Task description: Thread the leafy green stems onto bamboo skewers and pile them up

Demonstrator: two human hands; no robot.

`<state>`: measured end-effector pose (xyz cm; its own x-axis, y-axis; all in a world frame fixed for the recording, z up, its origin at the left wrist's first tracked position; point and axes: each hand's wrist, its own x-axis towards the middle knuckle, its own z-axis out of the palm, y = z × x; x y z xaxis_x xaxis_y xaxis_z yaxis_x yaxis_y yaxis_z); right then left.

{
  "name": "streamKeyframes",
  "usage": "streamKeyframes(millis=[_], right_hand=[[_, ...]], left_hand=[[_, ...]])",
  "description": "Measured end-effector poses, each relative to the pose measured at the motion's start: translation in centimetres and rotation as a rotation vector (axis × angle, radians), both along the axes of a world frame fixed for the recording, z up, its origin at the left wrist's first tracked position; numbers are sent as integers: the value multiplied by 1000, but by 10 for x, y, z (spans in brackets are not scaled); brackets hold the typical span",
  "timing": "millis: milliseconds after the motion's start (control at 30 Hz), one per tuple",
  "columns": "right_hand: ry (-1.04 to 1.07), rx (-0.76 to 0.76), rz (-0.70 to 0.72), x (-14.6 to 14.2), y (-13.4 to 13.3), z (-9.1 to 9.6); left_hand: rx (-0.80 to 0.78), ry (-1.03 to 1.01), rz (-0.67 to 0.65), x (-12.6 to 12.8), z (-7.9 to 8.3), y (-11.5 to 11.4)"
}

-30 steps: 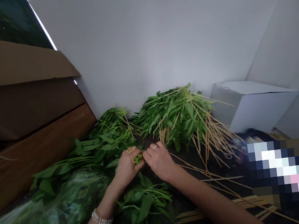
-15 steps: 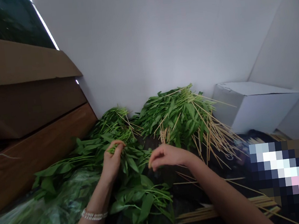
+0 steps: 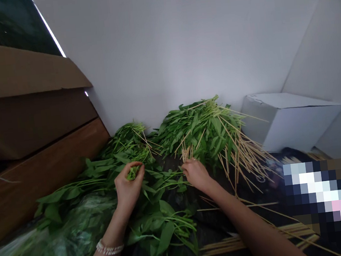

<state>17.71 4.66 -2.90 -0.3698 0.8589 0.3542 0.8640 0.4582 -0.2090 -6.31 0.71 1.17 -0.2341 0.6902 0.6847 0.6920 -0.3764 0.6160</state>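
My left hand (image 3: 129, 184) is closed round a small bunch of leafy greens (image 3: 133, 173), whose cut tops show between thumb and fingers. To its right, my right hand (image 3: 197, 175) has its fingers bent together at the lower ends of some thin wooden sticks (image 3: 187, 151). Whatever its fingertips pinch is hidden. Beyond it lies a large heap of long-leaved greens (image 3: 194, 123) with many sticks (image 3: 247, 152) fanning out to the right. Below my hands rests a loose bunch of leafy stems (image 3: 166, 229).
At left stands a cardboard box (image 3: 25, 74) above a brown wooden board (image 3: 68, 154). A clear plastic bag (image 3: 66, 242) of greens lies at lower left. More sticks (image 3: 223, 246) lie on the black sheet (image 3: 212, 226). A white box (image 3: 299, 121) stands against the white wall (image 3: 180, 49).
My right hand has moved right and slightly away from me, to the small group of sticks, and its fingers have curled in. My left hand has turned slightly, still holding the greens.
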Motion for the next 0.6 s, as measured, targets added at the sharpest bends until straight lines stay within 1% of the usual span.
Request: streamKeyframes(millis=[100,200,267,433,500,600], right_hand=[[-34,23,13,-4,-1,-6],[-50,35,25,-6,-2,-7],[-10,65,16,-7,-2,-4],[200,192,-51,-11,-5,7],[229,223,-34,-14,-8,11],[204,270,14,-21,-16,17]], left_hand=[[4,111,-78,2,-4,1],[13,209,-134,6,-5,-1],[18,261,-154,8,-5,-2],[61,340,-167,10,-5,-3],[90,374,-167,10,-7,-2],[125,435,-153,9,-9,-1]])
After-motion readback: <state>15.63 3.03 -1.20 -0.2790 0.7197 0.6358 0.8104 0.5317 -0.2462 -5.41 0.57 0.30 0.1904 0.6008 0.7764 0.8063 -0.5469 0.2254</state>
